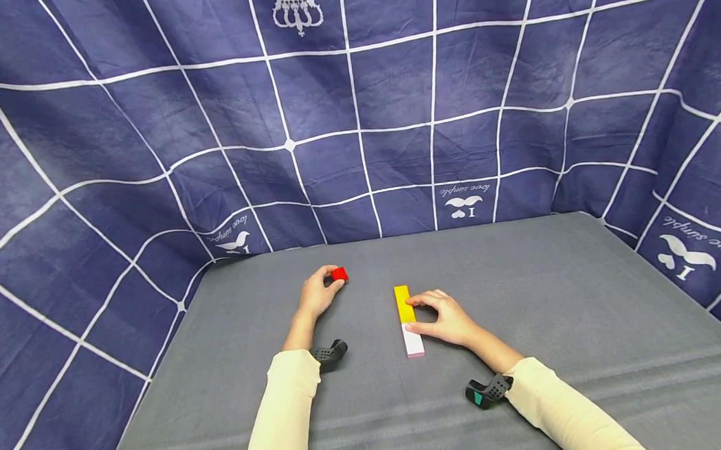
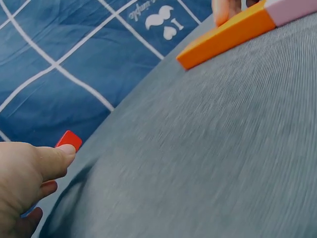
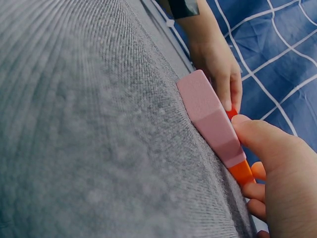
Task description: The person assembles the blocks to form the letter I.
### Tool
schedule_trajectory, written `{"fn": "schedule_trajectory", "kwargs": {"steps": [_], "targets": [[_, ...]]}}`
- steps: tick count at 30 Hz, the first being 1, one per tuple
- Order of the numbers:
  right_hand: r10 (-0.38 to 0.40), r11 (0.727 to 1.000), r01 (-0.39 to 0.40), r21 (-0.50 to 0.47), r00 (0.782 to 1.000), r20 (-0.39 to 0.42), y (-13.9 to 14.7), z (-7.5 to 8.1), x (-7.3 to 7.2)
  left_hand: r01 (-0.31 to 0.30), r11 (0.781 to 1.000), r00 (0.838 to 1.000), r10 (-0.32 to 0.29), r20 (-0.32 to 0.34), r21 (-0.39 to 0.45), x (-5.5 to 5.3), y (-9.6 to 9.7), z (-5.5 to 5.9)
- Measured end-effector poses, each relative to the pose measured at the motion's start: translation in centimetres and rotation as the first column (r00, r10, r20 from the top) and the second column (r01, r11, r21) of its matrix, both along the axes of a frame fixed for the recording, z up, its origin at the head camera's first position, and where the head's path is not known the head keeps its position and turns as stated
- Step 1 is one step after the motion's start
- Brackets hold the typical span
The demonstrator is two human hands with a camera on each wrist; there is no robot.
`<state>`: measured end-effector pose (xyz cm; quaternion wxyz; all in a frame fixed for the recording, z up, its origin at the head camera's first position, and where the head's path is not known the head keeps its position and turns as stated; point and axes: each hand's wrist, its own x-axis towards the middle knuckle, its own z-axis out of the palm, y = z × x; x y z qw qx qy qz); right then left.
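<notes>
A small red block (image 1: 339, 274) is pinched between the thumb and fingers of my left hand (image 1: 319, 295), toward the back left of the table. In the left wrist view, the thumb lies over the red block (image 2: 69, 140), hiding part of it. Right of centre, a yellow-orange block (image 1: 404, 303) and a pale pink block (image 1: 413, 340) lie end to end in one line. My right hand (image 1: 452, 320) arches beside them, its thumb touching the pink block (image 3: 210, 116) and its fingertips at the orange block (image 3: 241, 172), all from the right side.
Grey cloth (image 1: 372, 417) covers the table, with folds near the front. A dark blue curtain (image 1: 389, 85) with white grid lines stands behind and at both sides. Black bands (image 1: 331, 355) sit on both wrists.
</notes>
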<state>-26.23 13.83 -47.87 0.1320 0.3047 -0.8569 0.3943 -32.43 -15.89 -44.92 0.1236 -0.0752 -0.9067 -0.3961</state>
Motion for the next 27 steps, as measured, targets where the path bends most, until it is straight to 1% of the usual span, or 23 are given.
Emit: {"fn": "schedule_trajectory", "kwargs": {"steps": [2, 6, 9, 14, 22, 27], "targets": [[0.001, 1.0, -0.001, -0.002, 1.0, -0.003, 0.0, -0.1, 0.0, 0.009, 1.0, 1.0, -0.009, 0.01, 0.015, -0.1, 0.6, 0.0], [0.004, 1.0, -0.004, 0.005, 1.0, -0.026, -0.1, -0.3, -0.1, 0.021, 1.0, 1.0, -0.021, 0.022, 0.015, -0.2, 1.7, 0.2], [0.001, 1.0, -0.001, 0.002, 1.0, -0.024, -0.2, -0.4, -0.2, 0.033, 0.999, 0.999, -0.033, 0.026, 0.014, -0.3, 2.4, 0.3], [-0.003, 1.0, 0.003, 0.012, 1.0, 0.0, -0.2, -0.1, -0.1, 0.05, 0.999, 0.999, -0.05, 0.021, 0.01, -0.3, 3.3, 0.4], [-0.003, 1.0, 0.003, 0.01, 1.0, 0.01, -0.1, 0.2, -0.1, 0.067, 0.998, 0.997, -0.067, 0.044, 0.011, -0.7, 4.6, 0.1], [-0.011, 1.0, 0.01, 0.016, 0.999, 0.041, 0.0, 0.3, 0.0, 0.093, 0.996, 0.994, -0.093, 0.056, -0.002, -1.1, 6.1, 0.3]]}}
